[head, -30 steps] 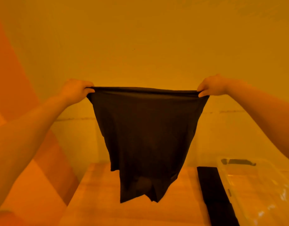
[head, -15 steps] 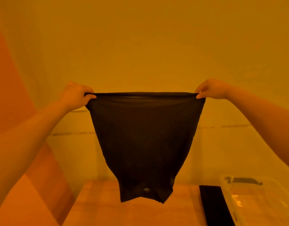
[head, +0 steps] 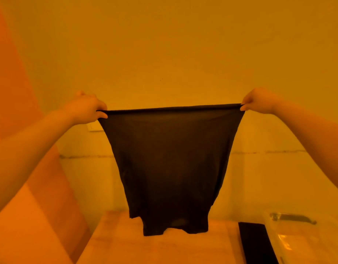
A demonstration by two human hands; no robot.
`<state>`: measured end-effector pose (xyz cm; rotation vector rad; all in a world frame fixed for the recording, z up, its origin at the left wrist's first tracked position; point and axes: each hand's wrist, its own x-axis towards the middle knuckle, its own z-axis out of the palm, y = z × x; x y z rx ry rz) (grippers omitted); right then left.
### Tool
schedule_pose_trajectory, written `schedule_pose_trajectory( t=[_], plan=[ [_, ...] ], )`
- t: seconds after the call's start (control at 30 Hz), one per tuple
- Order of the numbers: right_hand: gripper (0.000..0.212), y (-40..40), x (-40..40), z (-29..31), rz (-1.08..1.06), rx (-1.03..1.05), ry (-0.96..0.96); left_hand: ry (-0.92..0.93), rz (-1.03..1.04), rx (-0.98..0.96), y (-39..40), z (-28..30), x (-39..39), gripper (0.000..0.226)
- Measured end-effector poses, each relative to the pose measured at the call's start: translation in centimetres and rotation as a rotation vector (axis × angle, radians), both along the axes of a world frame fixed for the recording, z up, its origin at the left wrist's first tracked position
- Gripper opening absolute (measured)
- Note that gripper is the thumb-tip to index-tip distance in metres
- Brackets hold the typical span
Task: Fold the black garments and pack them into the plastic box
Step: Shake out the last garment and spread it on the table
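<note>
Garment (head: 170, 164) held up by 2 hands above the table (head: 164, 248).
Left hand (head: 86, 109) and right hand (head: 259, 101) each pinch a top corner, pulling the edge taut; far right sits the plastic box (head: 307, 239), a folded black cloth (head: 255, 242) just beside it.

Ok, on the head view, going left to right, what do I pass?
left hand gripping one top corner → black garment held up and stretched → right hand pinching the other corner → and lower down, folded black garment on the table → clear plastic box at the right edge.
</note>
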<state>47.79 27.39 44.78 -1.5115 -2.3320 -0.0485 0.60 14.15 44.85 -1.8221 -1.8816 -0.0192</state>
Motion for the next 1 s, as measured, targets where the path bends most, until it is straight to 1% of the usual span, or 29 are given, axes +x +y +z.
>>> schedule_pose_trajectory(
  t=[0.07, 0.13, 0.23, 0.27, 0.33, 0.4, 0.5, 0.63, 0.67, 0.73, 0.77, 0.8, 0.87, 0.93, 1.0],
  plan=[
    [0.018, 0.1, 0.1, -0.1, -0.01, -0.027, 0.068, -0.066, 0.087, 0.008, 0.1, -0.2, 0.0, 0.032],
    [0.02, 0.2, -0.1, 0.1, -0.016, -0.046, 0.12, -0.12, 0.158, -0.008, 0.3, -0.4, 0.3, 0.039],
    [0.024, 0.1, -1.0, 0.2, -0.009, -0.073, 0.173, -0.131, 0.215, -0.021, 1.1, -0.4, 1.0, 0.029],
    [0.025, 0.2, -1.2, 0.2, -0.003, -0.083, 0.199, -0.193, 0.215, -0.016, 1.3, -0.3, 1.1, 0.028],
    [0.026, 0.6, -1.3, 0.1, 0.009, -0.1, 0.278, -0.389, 0.194, 0.007, 1.8, -0.1, 1.2, 0.031],
    [0.021, 0.9, -1.2, -0.1, 0.011, -0.123, 0.332, -0.549, 0.185, 0.038, 2.2, -0.2, 1.3, 0.032],
    [0.012, 1.5, -0.7, -0.5, 0.0, -0.153, 0.433, -0.707, 0.152, 0.072, 2.6, -0.4, 1.1, 0.028],
    [0.009, 2.4, -0.6, -0.6, 0.016, -0.173, 0.629, -0.906, 0.081, 0.086, 3.4, -0.3, 0.4, 0.023],
    [0.011, 2.7, -0.8, -0.5, 0.029, -0.179, 0.674, -0.923, 0.07, 0.101, 3.8, -0.2, 0.4, 0.022],
    [0.022, 3.6, -0.9, -0.1, 0.057, -0.211, 0.742, -0.916, 0.072, 0.111, 4.5, 0.3, 0.5, 0.022],
    [0.024, 3.9, -0.9, 0.3, 0.064, -0.229, 0.735, -0.896, 0.077, 0.099, 4.9, 0.8, 0.7, 0.021],
    [0.022, 4.1, -1.0, 0.9, 0.055, -0.231, 0.688, -0.862, 0.085, 0.083, 5.3, 1.4, 0.8, 0.022],
    [0.012, 4.7, -1.1, 2.2, 0.011, -0.202, 0.542, -0.732, 0.105, 0.038, 6.0, 2.9, 1.1, 0.025],
    [0.014, 5.4, -1.2, 3.7, -0.049, -0.125, 0.418, -0.635, 0.091, 0.037, 6.5, 4.5, 1.5, 0.027],
    [0.019, 5.7, -1.4, 5.2, -0.122, -0.037, 0.38, -0.614, 0.064, 0.077, 7.2, 5.9, 1.9, 0.026]
  ],
)
